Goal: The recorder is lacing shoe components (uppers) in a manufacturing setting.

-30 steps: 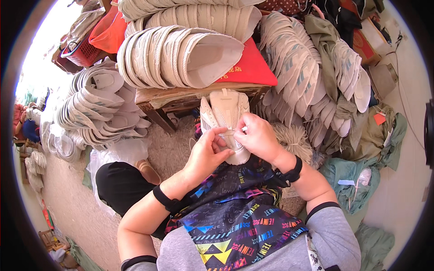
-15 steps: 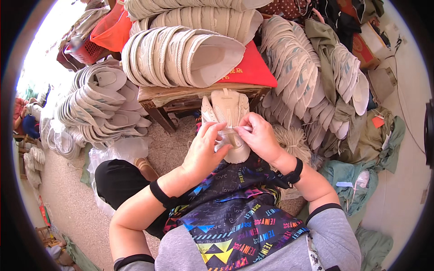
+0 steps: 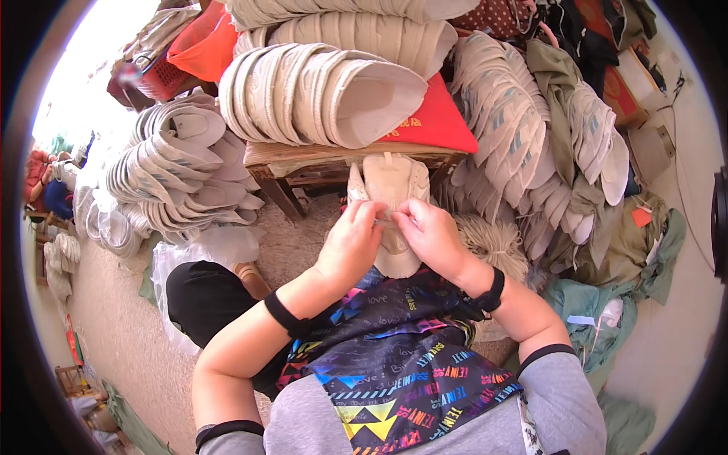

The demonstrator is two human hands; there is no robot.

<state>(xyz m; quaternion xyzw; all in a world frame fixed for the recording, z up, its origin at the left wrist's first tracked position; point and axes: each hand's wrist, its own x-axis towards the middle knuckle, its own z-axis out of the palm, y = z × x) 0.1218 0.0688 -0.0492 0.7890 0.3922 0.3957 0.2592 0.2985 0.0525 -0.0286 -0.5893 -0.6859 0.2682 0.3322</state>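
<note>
Farthest left of the wooden table (image 3: 303, 158), a heap of pale shoe parts (image 3: 171, 171) lies on the floor, nested in curved rows. Behind the table's left end are a red basket (image 3: 163, 80) and an orange-red bag (image 3: 202, 47). A clear plastic bag (image 3: 212, 247) sits in front of the table and to its left, next to the person's black-covered knee (image 3: 206, 297). The left hand (image 3: 350, 239) is in front of the table, its fingers bent and bunched near the thumb; I cannot tell whether they grip anything. On the table lies a row of nested beige uppers (image 3: 303, 95). Directly before its front edge is the beige shoe upper (image 3: 393, 182) being worked on, toe toward the person. Over its right side, the right hand (image 3: 434, 236) has thumb and forefinger pinched together on what seems to be a thin white strand (image 3: 384, 217). A red cloth (image 3: 446, 125) covers the table's right end. Right of the table are a cream cord bundle (image 3: 497, 243) and more stacked uppers (image 3: 504, 114).
</note>
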